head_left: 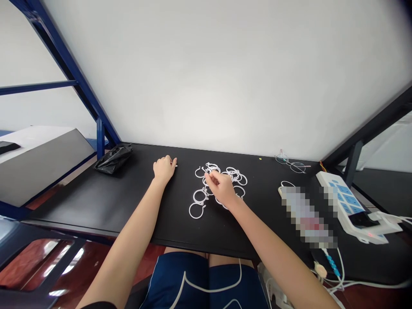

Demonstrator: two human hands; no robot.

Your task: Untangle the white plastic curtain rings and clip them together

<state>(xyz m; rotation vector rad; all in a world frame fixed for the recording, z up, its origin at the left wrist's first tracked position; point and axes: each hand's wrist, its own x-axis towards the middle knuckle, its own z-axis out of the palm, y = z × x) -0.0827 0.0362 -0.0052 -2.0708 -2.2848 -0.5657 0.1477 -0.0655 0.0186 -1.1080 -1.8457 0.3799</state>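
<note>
Several white plastic rings (236,175) lie in a loose heap on the black table (128,193). My right hand (222,189) rests over the middle of the heap, fingers curled and pinching one white ring at its top. My left hand (164,168) lies to the left of the heap, fingers curled, with a small white piece showing at the fingertips. Two separate rings (197,210) lie nearest the table's front edge.
A crumpled black bag (113,159) sits at the back left. Eyeglasses (291,163) lie at the back right by the wall. A white power strip (349,205) with cables and a blurred-out item (305,216) occupy the right side. Blue frame posts (100,137) rise at the left.
</note>
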